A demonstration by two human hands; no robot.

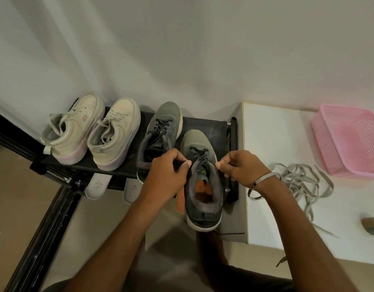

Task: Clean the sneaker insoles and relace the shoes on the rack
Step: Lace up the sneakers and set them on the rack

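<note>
A grey-green sneaker (201, 186) with dark laces and an orange insole inside hangs over the front edge of the black shoe rack (205, 125). My left hand (169, 171) pinches the lace at the left side of its tongue. At the right side my right hand (238, 167) pinches the other lace end. Its grey-green mate (160, 131) stands laced just to the left. Two cream sneakers (91, 131) with pink soles stand further left on the rack. An orange insole (179, 202) sticks out below the held sneaker, and two white insoles (97, 185) lie on the lower shelf.
A white table (287, 144) stands right of the rack, carrying a tangle of loose grey laces (302, 180), a pink plastic basket (350, 142) and a dark object (372, 225) at the right edge. A white wall runs behind. Beige floor lies below.
</note>
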